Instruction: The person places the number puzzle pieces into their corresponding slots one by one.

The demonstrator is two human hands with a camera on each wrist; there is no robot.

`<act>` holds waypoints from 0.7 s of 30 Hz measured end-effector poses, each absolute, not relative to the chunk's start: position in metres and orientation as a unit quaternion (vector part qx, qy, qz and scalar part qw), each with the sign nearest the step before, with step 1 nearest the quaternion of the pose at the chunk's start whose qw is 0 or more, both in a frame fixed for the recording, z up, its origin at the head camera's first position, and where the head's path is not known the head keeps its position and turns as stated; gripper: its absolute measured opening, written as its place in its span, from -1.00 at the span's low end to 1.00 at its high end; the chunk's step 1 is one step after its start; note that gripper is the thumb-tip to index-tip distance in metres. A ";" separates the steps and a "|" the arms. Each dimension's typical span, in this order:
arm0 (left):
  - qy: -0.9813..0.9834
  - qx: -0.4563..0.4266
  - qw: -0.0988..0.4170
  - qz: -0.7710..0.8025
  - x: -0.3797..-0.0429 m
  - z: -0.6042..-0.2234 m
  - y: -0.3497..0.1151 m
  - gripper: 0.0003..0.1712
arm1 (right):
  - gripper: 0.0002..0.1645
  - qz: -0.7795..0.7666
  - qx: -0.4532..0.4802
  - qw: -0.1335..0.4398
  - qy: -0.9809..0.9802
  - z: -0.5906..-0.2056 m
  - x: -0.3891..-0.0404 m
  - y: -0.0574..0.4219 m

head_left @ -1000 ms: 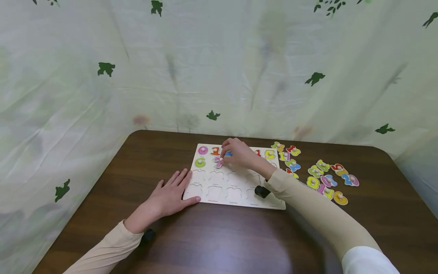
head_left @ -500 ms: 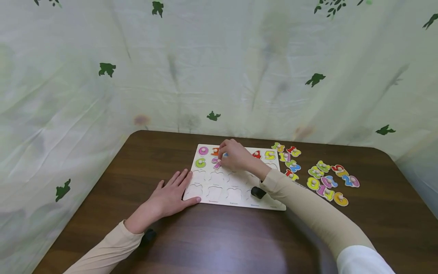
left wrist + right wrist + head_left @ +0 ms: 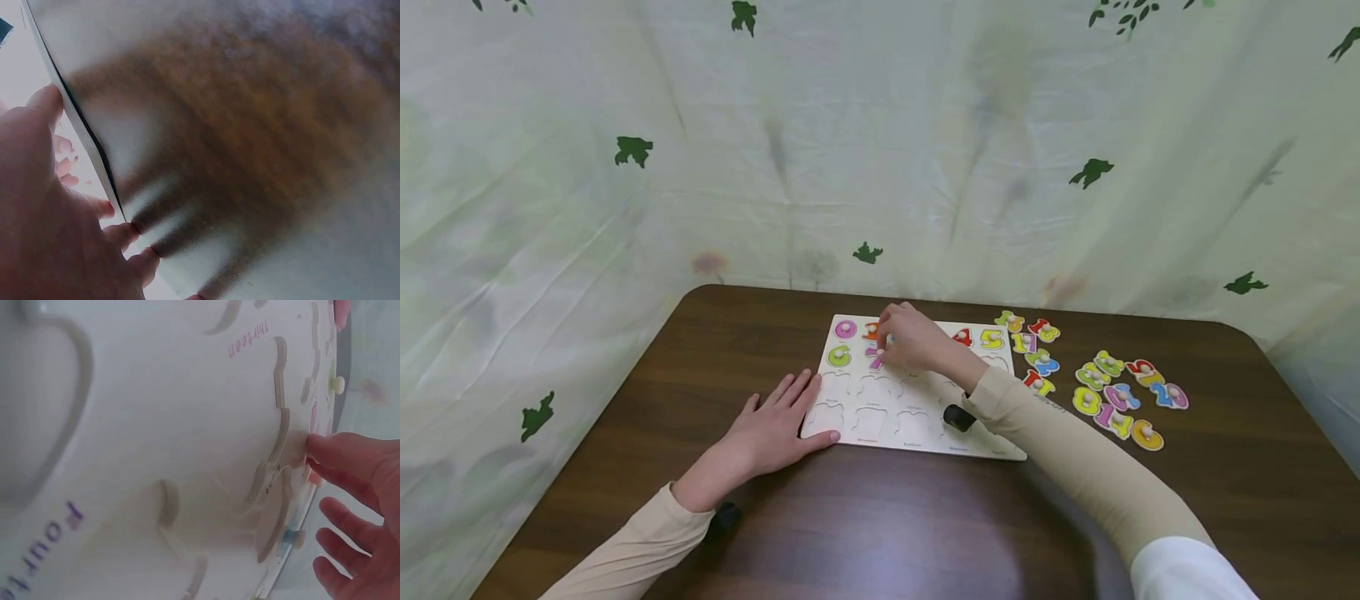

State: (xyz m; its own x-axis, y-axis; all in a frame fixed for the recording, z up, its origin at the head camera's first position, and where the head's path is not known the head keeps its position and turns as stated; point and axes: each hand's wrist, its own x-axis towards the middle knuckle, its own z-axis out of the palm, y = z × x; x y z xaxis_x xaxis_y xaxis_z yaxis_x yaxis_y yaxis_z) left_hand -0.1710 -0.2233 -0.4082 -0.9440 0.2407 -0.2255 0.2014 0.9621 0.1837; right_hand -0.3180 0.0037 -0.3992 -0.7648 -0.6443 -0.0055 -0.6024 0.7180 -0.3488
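Observation:
A white wooden number puzzle board (image 3: 891, 441) lies on the table, with printed number words and cut-out recesses. My left hand (image 3: 766, 437) rests at its left edge, fingers spread and thumb at the near corner. My right hand (image 3: 917, 342) reaches over the board and pinches the pink number 7 puzzle piece (image 3: 873, 359) at its slot in the second row. In the right wrist view, thumb and index finger (image 3: 328, 450) meet low at the board while the other fingers stay off it. A green 6 (image 3: 839, 356) and pink 0 (image 3: 845, 329) sit in their recesses nearby.
Loose knobbed number pieces lie right of the board, some close to its edge (image 3: 1042, 362), others further out (image 3: 1122, 397). A yellow 5 (image 3: 992, 339) and red 4 (image 3: 962, 337) sit in the top row. Behind the table hangs a leaf-patterned curtain (image 3: 880, 150).
My right hand has shifted slightly left and the pink 7 now lies lower and straighter in the second row. The left hand has stayed in place.

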 end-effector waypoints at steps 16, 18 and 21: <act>0.985 0.110 0.110 0.078 -0.177 -0.429 -0.230 0.23 | -0.81 -0.328 -0.306 0.047 0.892 -0.392 -0.304 0.040; 0.985 0.110 0.110 0.079 -0.177 -0.430 -0.230 0.23 | -0.80 -0.341 -0.300 0.043 0.890 -0.392 -0.301 0.048; 0.985 0.109 0.107 0.080 -0.177 -0.430 -0.230 0.24 | -0.78 -0.352 -0.298 0.035 0.887 -0.389 -0.293 0.062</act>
State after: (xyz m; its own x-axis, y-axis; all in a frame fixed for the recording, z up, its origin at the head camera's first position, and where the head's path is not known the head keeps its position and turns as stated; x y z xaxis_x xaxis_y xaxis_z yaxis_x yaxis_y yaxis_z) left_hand -0.1772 -0.2296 -0.4299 -0.9531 0.2324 -0.1937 0.1982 0.9634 0.1806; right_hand -0.2933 0.0625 -0.3887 -0.8204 -0.5524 0.1474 -0.5032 0.5751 -0.6450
